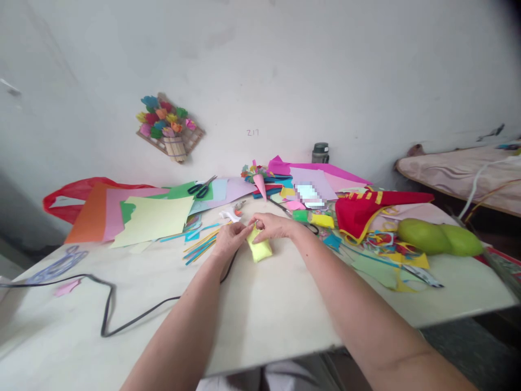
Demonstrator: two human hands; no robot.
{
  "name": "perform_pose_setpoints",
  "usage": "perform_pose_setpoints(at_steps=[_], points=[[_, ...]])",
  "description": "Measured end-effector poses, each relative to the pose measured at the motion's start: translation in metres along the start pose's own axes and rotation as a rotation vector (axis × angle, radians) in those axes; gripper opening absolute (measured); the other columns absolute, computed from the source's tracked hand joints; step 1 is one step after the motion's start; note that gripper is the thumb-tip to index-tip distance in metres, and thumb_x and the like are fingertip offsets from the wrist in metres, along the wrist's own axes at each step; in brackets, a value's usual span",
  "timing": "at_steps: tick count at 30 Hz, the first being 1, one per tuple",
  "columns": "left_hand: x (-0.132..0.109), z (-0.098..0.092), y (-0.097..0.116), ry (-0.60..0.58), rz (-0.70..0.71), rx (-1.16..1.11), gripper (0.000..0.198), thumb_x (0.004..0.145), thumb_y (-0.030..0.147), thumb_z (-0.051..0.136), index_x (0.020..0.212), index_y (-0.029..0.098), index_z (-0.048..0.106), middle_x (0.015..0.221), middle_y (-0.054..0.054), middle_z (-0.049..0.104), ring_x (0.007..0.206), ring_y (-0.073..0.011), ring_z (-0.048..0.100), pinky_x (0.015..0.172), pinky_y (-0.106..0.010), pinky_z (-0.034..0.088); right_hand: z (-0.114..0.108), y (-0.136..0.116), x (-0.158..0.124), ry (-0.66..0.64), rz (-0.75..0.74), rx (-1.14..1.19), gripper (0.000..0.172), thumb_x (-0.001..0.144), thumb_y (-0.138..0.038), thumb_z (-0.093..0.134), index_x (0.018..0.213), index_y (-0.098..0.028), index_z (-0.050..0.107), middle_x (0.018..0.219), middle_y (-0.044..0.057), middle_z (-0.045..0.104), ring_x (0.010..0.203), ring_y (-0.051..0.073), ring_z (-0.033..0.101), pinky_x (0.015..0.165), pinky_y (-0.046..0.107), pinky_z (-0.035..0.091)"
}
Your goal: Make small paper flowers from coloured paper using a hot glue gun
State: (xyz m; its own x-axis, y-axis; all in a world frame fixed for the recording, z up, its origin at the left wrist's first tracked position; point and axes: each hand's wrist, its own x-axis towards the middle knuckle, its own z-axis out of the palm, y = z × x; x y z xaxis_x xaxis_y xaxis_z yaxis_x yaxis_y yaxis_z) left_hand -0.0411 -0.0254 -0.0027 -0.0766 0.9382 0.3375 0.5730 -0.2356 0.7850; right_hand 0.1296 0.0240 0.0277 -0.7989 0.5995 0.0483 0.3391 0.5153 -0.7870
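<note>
Both hands meet at the middle of the table over a small, puffy, pale yellow packet (261, 252). My left hand (231, 238) pinches at its upper left corner, thumb and fingertips together. From the other side, my right hand (269, 227) is closed on the packet's top edge, its fingers curled down. The packet's upper end is partly hidden by the fingers. Just beyond my left hand lies a white glue gun (230, 215). Thin coloured paper strips (202, 248) are left of that hand. A green and a yellow packet (321, 220) of similar puffy shape lie to the right.
A black cord (106, 309) runs across the table's left side and under my left forearm. Black scissors (202, 187) rest on coloured paper sheets (152, 220). At right are a red cloth (362, 214), paper scraps and large green fruit (439, 237). A dark bottle (321, 152) stands behind.
</note>
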Motion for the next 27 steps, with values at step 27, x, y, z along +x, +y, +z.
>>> perform_pose_setpoints(at_steps=[27], points=[[0.005, -0.007, 0.001, 0.452, -0.111, -0.146, 0.031, 0.071, 0.045, 0.050, 0.062, 0.015, 0.055, 0.044, 0.001, 0.051, 0.043, -0.0123, 0.052, 0.043, -0.021, 0.039, -0.011, 0.012, 0.001, 0.573, 0.120, 0.456, 0.022, 0.074, -0.032, 0.057, 0.067, -0.011, 0.057, 0.071, 0.007, 0.064, 0.053, 0.008, 0.053, 0.044, 0.017, 0.038]])
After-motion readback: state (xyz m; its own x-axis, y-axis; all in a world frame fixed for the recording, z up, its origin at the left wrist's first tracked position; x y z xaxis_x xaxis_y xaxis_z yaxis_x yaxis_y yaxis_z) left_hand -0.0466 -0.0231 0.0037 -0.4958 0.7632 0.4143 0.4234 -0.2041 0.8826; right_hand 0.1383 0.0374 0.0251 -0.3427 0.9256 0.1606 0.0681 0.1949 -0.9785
